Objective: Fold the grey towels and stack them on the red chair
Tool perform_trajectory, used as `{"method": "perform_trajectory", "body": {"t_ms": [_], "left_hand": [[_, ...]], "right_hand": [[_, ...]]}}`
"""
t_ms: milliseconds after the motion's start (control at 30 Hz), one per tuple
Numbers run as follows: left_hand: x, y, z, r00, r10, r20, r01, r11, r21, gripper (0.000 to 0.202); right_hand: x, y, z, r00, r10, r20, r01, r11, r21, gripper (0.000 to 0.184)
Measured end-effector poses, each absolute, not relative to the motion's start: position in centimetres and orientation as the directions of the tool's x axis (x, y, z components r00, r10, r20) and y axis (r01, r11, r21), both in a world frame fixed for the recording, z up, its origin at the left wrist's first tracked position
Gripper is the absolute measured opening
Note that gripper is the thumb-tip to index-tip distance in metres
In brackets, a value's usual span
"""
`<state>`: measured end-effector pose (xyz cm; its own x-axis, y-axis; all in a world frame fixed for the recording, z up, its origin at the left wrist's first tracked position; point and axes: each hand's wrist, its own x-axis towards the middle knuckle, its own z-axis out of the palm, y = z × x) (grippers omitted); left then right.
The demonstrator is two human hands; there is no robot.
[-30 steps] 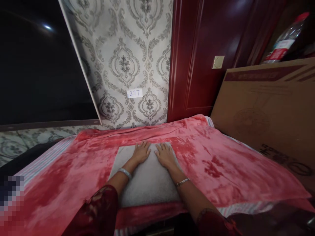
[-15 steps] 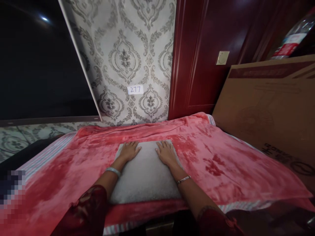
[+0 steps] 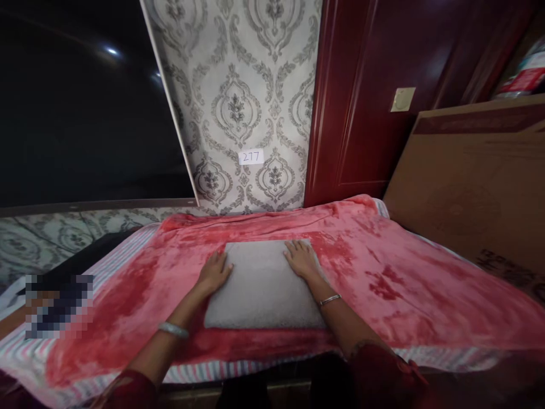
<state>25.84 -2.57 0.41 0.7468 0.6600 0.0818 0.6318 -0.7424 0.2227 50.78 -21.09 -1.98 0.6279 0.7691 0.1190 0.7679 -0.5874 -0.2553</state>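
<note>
A flat grey plush cloth (image 3: 264, 289), roughly square, lies on a red plush blanket (image 3: 409, 295). Whether it is folded or a cover, I cannot tell. My left hand (image 3: 215, 272) rests at its upper left edge, palm down, fingers stretched out and partly on the blanket. On the upper right corner lies my right hand (image 3: 303, 260), flat with its fingers spread. Neither hand grips anything.
A large dark screen (image 3: 85, 125) stands at the back left. A cardboard box (image 3: 464, 182) is at the right, with a bottle (image 3: 525, 76) above it. At the left edge, a person's arm (image 3: 15, 321) reaches a pixelated patch.
My left hand has slid from the cloth's top left corner outward to its left edge. My right hand stays near the upper right corner. The view has turned left, bringing a person's arm into sight.
</note>
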Motion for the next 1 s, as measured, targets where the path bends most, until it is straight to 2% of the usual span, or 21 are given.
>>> {"method": "perform_trajectory", "body": {"t_ms": [67,233,333,433,533,633,733,800,1000], "left_hand": [[25.3,-6.2,0.9,0.782,0.611,0.123,0.583,-0.787,0.203,0.064],[24.6,-13.6,0.7,0.892,0.438,0.113,0.417,-0.893,0.17,0.062],[24.6,-15.2,-0.5,0.89,0.447,0.091,0.435,-0.891,0.126,0.06],[24.7,-15.5,-1.8,0.88,0.454,0.141,0.446,-0.891,0.088,0.057],[24.6,-15.2,-2.5,0.876,0.446,0.184,0.439,-0.895,0.081,0.057],[23.6,-14.4,-3.0,0.841,0.492,0.224,0.484,-0.87,0.093,0.058],[21.7,-13.1,-4.0,0.751,0.584,0.308,0.573,-0.808,0.136,0.059],[20.2,-12.1,-4.9,0.681,0.635,0.366,0.606,-0.769,0.206,0.059],[17.8,-10.3,-6.6,0.594,0.674,0.44,0.499,-0.737,0.455,0.058]], "right_hand": [[50.7,-21.2,-1.5,0.629,0.772,0.09,0.765,-0.594,-0.248,0.057],[50.3,-21.5,0.5,0.629,0.778,-0.011,0.75,-0.611,-0.253,0.058],[48.7,-22.5,1.0,0.611,0.792,0.007,0.767,-0.589,-0.254,0.059],[46.7,-23.8,0.1,0.531,0.847,0.018,0.82,-0.509,-0.261,0.058],[45.4,-24.9,-1.3,0.503,0.864,0.033,0.837,-0.477,-0.267,0.059],[45.1,-25.3,-2.0,0.515,0.855,0.057,0.828,-0.479,-0.29,0.059],[45.4,-25.3,-2.0,0.511,0.858,0.054,0.825,-0.472,-0.311,0.059],[45.4,-25.3,-1.9,0.506,0.86,0.059,0.826,-0.465,-0.318,0.059],[45.4,-25.4,-2.2,0.516,0.854,0.073,0.819,-0.466,-0.336,0.058]]}}
